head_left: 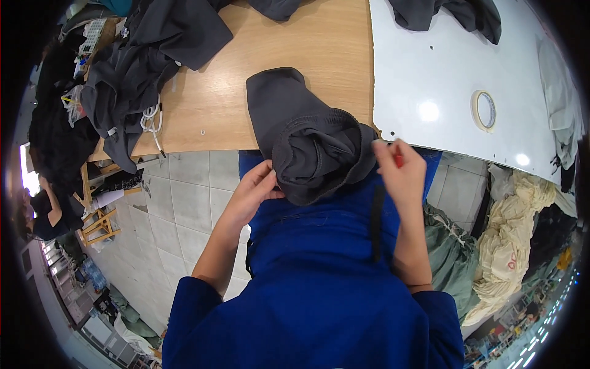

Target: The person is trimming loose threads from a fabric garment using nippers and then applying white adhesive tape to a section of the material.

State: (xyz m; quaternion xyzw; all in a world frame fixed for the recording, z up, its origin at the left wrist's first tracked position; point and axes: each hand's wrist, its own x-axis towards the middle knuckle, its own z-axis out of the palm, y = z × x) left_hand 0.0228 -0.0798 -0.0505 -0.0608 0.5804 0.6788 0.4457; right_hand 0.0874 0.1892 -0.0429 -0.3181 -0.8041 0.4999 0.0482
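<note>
A dark grey cloth garment (279,101) lies partly on the wooden table and hangs over its front edge toward my lap. Its round opening, with a stitched seam along the rim, faces up and shows bunched cloth inside. My left hand (255,190) pinches the rim on the near left side between thumb and fingers. At the right side of the opening, my right hand (399,169) is closed, its fingertips close to the cloth. A small red object (399,160) shows between its fingers; most of it is hidden, so I cannot tell its kind.
More dark grey garments (132,74) are heaped at the table's left, beside a white cord (151,120). On the white board (430,80) at right lies a tape roll (483,111). Cream cloth sacks (513,227) stand below right. A person (52,206) is at far left.
</note>
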